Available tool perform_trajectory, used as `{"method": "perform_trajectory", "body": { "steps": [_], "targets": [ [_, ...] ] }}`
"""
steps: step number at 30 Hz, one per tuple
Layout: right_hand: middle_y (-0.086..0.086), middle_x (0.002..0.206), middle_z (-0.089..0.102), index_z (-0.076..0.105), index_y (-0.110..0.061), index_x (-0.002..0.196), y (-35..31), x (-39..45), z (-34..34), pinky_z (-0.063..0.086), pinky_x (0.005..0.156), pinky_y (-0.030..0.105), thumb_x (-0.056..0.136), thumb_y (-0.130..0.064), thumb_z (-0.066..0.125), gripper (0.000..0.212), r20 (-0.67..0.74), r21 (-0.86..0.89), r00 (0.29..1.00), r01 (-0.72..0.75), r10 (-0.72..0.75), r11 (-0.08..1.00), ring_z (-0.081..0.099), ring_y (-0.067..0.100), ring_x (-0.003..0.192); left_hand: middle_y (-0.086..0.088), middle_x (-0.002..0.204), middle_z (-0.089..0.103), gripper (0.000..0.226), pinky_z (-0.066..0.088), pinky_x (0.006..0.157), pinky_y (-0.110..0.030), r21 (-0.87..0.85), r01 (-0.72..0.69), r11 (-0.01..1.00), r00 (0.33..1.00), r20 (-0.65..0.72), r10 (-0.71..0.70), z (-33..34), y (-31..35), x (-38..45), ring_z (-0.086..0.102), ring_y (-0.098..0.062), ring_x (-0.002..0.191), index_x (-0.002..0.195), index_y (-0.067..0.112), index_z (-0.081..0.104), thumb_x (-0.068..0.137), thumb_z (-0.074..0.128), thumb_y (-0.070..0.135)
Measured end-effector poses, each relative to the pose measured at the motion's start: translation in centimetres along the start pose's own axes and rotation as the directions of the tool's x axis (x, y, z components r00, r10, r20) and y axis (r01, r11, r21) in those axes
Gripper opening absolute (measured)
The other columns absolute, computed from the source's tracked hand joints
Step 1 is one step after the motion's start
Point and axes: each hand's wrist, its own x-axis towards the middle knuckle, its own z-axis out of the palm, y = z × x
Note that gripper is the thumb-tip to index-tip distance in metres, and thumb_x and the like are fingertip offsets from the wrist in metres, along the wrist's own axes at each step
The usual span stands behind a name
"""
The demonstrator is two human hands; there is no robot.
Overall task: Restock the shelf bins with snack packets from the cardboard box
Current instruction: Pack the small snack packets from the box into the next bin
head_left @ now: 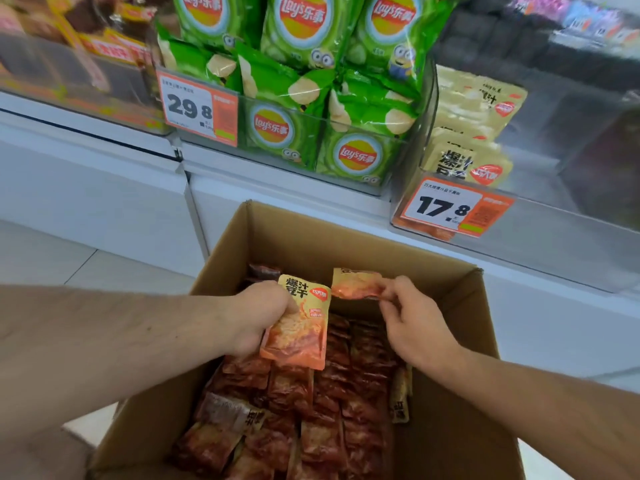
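Box [346,237] below: my left hand [258,317] grips one packet [298,330], right hand [412,320] pinches another [356,284]. Pick step; next, lift toward the 2 o'clock bin [554,216].

Shop, price tags [200,109] on shelf bins [363,157] (crisps, snack pkts)

I see two bare forearms entering from the lower corners. No sleeves, watch or rings visible on my left hand [258,315] or right hand [414,323]. Fine hair on both forearms. Fingers ungloved, nails short.
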Motion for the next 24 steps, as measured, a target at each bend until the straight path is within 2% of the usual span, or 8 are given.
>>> {"method": "perform_trajectory", "body": {
  "steps": [4, 6, 9, 15, 17, 19, 21, 24],
  "targets": [
    [-0.010, 0.137, 0.051, 0.049, -0.025, 0.092, -2.4, -4.5, -2.5, 0.032, 0.106, 0.007, 0.095, -0.009, 0.056, 0.017, -0.056, -0.022, 0.949, 0.310, -0.311, 0.950, 0.045, 0.006, 0.130, -0.022, 0.105, 0.072, 0.032, 0.056, 0.087, -0.050, -0.119, -0.042, 0.992, 0.997, 0.052, 0.048, 0.9, 0.7, -1.7, 0.071, -0.039, 0.094, 0.115, -0.001, 0.066, 0.094, 0.042, 0.006],
    [-0.010, 0.137, 0.052, 0.047, -0.028, 0.094, -3.0, -5.3, -2.5, 0.030, 0.114, 0.017, 0.094, -0.016, 0.053, 0.014, -0.036, -0.064, 0.913, 0.404, -0.407, 0.912, 0.043, 0.011, 0.134, -0.018, 0.100, 0.074, 0.038, 0.060, 0.080, -0.046, -0.197, -0.059, 0.979, 0.990, 0.111, 0.082, 1.5, 1.2, -2.6, 0.073, -0.034, 0.084, 0.108, 0.002, 0.071, 0.100, 0.040, 0.022],
    [0.004, 0.130, 0.061, 0.047, -0.023, 0.092, -3.5, -5.3, -2.0, 0.030, 0.118, 0.035, 0.095, -0.015, 0.051, 0.009, -0.047, -0.090, 0.845, 0.527, -0.533, 0.845, 0.051, 0.015, 0.130, -0.014, 0.104, 0.075, 0.041, 0.057, 0.087, -0.042, -0.220, -0.090, 0.971, 0.966, 0.217, 0.139, 2.2, 2.0, -4.1, 0.073, -0.031, 0.094, 0.112, 0.010, 0.071, 0.100, 0.049, 0.043],
    [0.005, 0.126, 0.059, 0.061, -0.016, 0.093, -4.6, -4.8, -2.6, 0.035, 0.115, 0.038, 0.082, -0.008, 0.061, 0.014, -0.130, -0.146, 0.782, 0.593, -0.609, 0.792, 0.058, 0.018, 0.119, -0.009, 0.102, 0.076, 0.026, 0.056, 0.086, -0.039, -0.029, -0.424, 0.905, 0.881, 0.220, 0.420, 2.5, 2.7, -5.8, 0.072, -0.026, 0.097, 0.109, 0.013, 0.071, 0.091, 0.059, -0.002],
    [-0.004, 0.123, 0.057, 0.059, -0.023, 0.100, -5.6, -4.7, -3.6, 0.043, 0.103, 0.023, 0.073, -0.018, 0.061, 0.027, -0.159, -0.053, 0.855, 0.493, -0.494, 0.869, 0.057, 0.005, 0.113, -0.007, 0.103, 0.076, 0.031, 0.055, 0.086, -0.039, -0.037, -0.485, 0.874, 0.848, 0.222, 0.481, 2.3, 3.2, -6.4, 0.071, -0.025, 0.099, 0.107, 0.017, 0.070, 0.092, 0.057, -0.006],
    [-0.013, 0.106, 0.059, 0.050, -0.033, 0.108, -6.7, -4.3, -4.8, 0.045, 0.079, 0.013, 0.074, -0.030, 0.069, 0.039, -0.185, 0.108, 0.963, 0.219, -0.196, 0.970, 0.058, -0.004, 0.091, -0.006, 0.104, 0.076, 0.033, 0.055, 0.086, -0.039, -0.041, -0.521, 0.853, 0.826, 0.230, 0.515, 2.2, 3.8, -7.0, 0.071, -0.023, 0.099, 0.107, 0.020, 0.068, 0.092, 0.056, -0.007],
    [-0.013, 0.103, 0.065, 0.051, -0.030, 0.116, -7.8, -3.3, -6.1, 0.045, 0.067, 0.017, 0.079, -0.036, 0.077, 0.046, -0.023, 0.328, 0.996, -0.072, 0.084, 0.942, 0.061, -0.002, 0.080, -0.004, 0.107, 0.075, 0.036, 0.055, 0.089, -0.042, -0.038, -0.541, 0.840, 0.807, 0.257, 0.531, 2.3, 4.3, -7.6, 0.071, -0.022, 0.102, 0.113, 0.022, 0.064, 0.093, 0.057, -0.007],
    [-0.016, 0.099, 0.071, 0.062, -0.024, 0.118, -8.9, -2.5, -8.0, 0.043, 0.061, 0.012, 0.088, -0.027, 0.072, 0.032, 0.181, 0.508, 0.980, -0.169, 0.087, 0.844, 0.062, -0.006, 0.074, -0.007, 0.114, 0.073, 0.045, 0.052, 0.097, -0.047, -0.029, -0.573, 0.819, 0.769, 0.326, 0.550, 2.9, 4.9, -8.5, 0.068, -0.026, 0.109, 0.125, 0.019, 0.057, 0.091, 0.058, -0.010]
  ]
}}
